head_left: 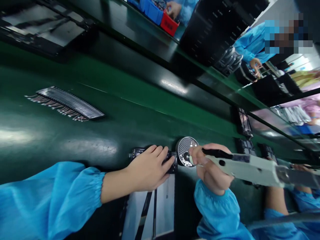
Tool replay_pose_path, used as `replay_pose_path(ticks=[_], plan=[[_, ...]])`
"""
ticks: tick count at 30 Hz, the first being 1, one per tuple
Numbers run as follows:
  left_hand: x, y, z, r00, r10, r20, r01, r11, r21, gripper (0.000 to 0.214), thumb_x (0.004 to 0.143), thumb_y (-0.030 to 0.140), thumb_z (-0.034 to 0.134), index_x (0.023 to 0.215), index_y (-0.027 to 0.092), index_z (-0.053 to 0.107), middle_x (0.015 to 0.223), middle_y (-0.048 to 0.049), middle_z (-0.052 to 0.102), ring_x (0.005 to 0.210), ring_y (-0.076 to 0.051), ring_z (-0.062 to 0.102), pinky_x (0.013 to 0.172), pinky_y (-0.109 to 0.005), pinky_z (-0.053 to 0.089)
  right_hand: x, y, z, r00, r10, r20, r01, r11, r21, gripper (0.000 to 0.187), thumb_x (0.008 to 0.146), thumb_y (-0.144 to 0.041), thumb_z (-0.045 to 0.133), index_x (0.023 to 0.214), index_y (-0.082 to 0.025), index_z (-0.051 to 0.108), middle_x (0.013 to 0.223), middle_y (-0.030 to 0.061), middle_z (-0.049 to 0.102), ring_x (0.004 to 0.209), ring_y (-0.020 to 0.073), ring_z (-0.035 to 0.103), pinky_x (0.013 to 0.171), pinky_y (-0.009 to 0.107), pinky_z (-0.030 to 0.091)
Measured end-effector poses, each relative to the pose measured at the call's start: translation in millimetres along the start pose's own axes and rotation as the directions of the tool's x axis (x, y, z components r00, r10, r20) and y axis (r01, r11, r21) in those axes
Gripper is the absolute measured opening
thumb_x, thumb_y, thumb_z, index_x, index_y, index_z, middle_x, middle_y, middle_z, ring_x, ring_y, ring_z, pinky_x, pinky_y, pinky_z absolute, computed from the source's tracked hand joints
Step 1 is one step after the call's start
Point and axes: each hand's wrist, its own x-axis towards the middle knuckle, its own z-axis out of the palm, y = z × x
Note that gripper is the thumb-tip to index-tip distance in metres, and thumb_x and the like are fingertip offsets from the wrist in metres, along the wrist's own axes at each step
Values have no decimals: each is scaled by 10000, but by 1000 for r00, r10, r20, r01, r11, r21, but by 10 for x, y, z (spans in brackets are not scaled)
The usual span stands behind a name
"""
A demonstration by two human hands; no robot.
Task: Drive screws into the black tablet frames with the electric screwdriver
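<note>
My left hand (150,170) lies across the black top end of a flat device with a pale panel (165,206); its fingers are spread and resting on the part. Dark strips run down over the panel. In my right hand (212,166) is a pale electric screwdriver (250,167) with a black lever, my fingers wrapped around its front end. The tip points into a round metal screw dish (184,146) full of small holes, just right of the device. My hand and the tool's nose hide part of the dish.
A row of thin strips with wires (70,101) lies on the green bench (120,123) at left. Another device (47,26) rests on the raised shelf. More black units (246,146) stand at right. Co-workers in blue sleeves (252,43) work beyond, near a red bin (169,24).
</note>
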Motion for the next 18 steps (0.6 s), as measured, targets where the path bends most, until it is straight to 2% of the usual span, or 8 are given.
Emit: replay_pose_path(ticks=[4,18], plan=[[15,2,-6,1000,7,10,-7,1000,-28,498,1019,458,458,1344,113,612,1201,-222,662,1081,-369,643,872,-472,497,-26,119,44,997,44,59,-47,998,42,293,836,-89,645,1075,-244,718,614,-23,575,534,161,534,572,338,479],[23,14,-4,1000,13,-13,-14,999,-32,506,1010,459,486,1331,90,613,1159,-214,673,1045,-340,634,851,-438,470,16,141,82,998,54,38,-53,998,-19,261,818,-91,629,1018,-241,703,586,-33,561,496,155,516,531,326,471]])
